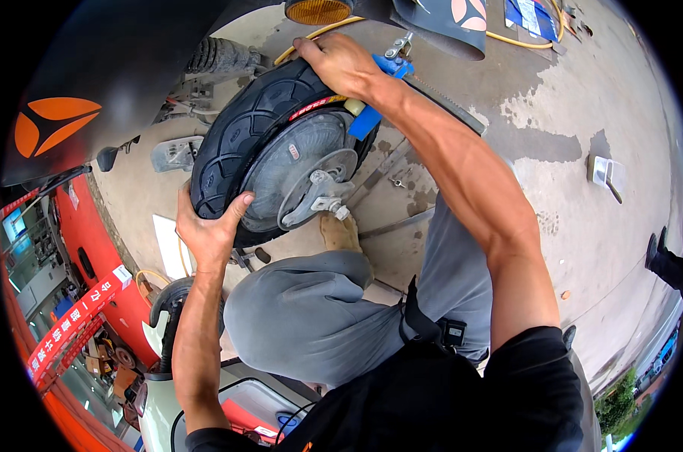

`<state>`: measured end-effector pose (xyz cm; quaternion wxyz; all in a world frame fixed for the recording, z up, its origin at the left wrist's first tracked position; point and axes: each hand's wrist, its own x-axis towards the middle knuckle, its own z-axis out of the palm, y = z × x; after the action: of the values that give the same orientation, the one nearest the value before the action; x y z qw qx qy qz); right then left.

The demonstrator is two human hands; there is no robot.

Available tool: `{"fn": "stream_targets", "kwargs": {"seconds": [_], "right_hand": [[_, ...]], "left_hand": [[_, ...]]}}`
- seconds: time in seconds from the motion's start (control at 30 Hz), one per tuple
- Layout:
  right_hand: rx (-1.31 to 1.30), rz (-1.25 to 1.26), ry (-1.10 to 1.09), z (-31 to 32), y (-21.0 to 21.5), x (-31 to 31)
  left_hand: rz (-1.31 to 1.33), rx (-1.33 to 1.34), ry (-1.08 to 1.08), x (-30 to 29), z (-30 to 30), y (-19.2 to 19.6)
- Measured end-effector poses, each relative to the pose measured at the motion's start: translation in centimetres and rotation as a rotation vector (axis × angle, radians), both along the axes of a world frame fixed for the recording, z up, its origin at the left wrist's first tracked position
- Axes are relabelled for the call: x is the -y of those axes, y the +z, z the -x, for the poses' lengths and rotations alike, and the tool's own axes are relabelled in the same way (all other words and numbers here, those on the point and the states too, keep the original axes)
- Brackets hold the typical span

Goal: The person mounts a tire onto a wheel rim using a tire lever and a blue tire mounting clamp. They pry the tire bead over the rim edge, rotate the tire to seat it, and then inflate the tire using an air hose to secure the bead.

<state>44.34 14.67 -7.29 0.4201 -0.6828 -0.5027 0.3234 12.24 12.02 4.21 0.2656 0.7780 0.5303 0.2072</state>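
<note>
A scooter wheel point(292, 169) with a black treaded tyre point(236, 132) and a dusty grey hub stands tilted in front of my knees. My left hand point(210, 230) grips the tyre's lower left side, its thumb on the sidewall. Across the top of the tyre curls my right hand point(341, 64), its fingertips partly hidden behind the rubber. A grey metal bracket point(311, 200) with a round disc sits on the axle, facing me. Just below my right wrist, a blue strap-like piece point(365, 120) and a pale yellow knob lie against the wheel's upper right edge.
A dark vehicle body panel point(115, 83) overhangs the upper left, beside a ribbed rubber boot point(221, 59). A white card point(173, 245) and small tools lie near my left hand. A yellow hose point(522, 44) runs along the floor at the top. A metal dustpan-like piece point(606, 172) lies far right.
</note>
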Motion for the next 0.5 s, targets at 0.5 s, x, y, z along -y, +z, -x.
{"fn": "stream_targets", "kwargs": {"seconds": [0.5], "right_hand": [[0.069,-0.033,0.042,1.2,1.4,-0.1]], "left_hand": [[0.0,0.08,0.025,0.6,2.9,-1.9]]}}
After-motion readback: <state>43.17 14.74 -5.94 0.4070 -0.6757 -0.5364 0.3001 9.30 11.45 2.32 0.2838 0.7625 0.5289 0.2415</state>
